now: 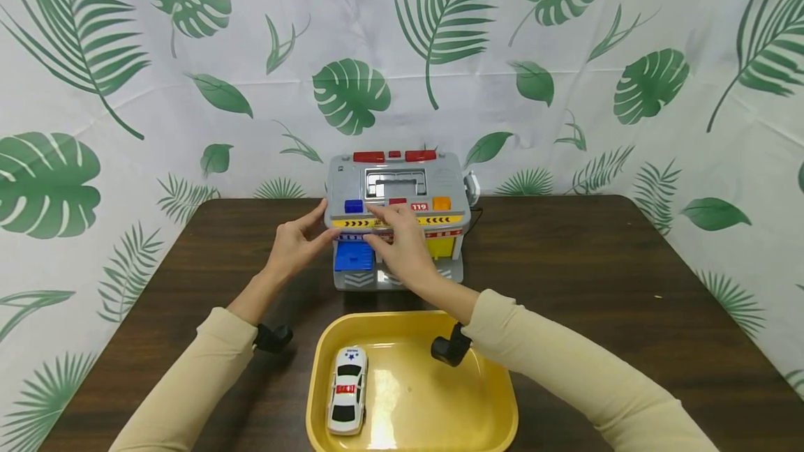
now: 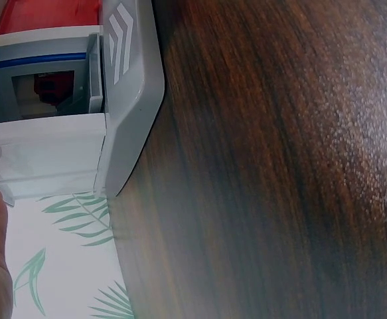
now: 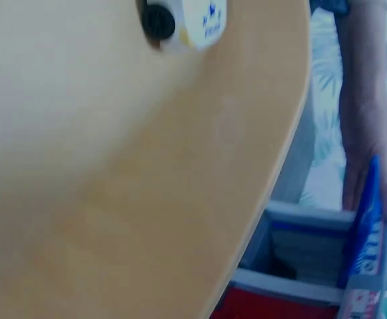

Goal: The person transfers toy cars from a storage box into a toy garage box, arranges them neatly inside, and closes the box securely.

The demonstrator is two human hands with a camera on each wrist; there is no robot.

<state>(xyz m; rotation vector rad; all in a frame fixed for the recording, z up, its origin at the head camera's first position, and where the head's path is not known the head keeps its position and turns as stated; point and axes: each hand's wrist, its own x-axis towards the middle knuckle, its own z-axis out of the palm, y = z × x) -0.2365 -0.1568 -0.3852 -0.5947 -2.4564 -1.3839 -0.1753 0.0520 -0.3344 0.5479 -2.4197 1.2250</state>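
Note:
A grey toy garage (image 1: 348, 183) with red lights on its roof stands towards the back of the table in the head view. Its blue door (image 1: 354, 255) is swung up and out at the left, and a yellow door (image 1: 441, 247) shows at the right. My left hand (image 1: 295, 243) grips the roof's front left corner between thumb and fingers. My right hand (image 1: 405, 246) holds the roof's front edge near the middle, thumb below and index finger on top. The left wrist view shows a dark red thing (image 2: 54, 88) through an opening inside the garage.
A yellow tray (image 1: 411, 438) lies in front of the garage, with a white toy police car (image 1: 347, 390) at its left side. A grey-white part (image 1: 472, 188) and a dark cord sit at the garage's right. A leaf-patterned cloth (image 1: 465, 117) hangs behind the dark wooden table (image 1: 565, 264).

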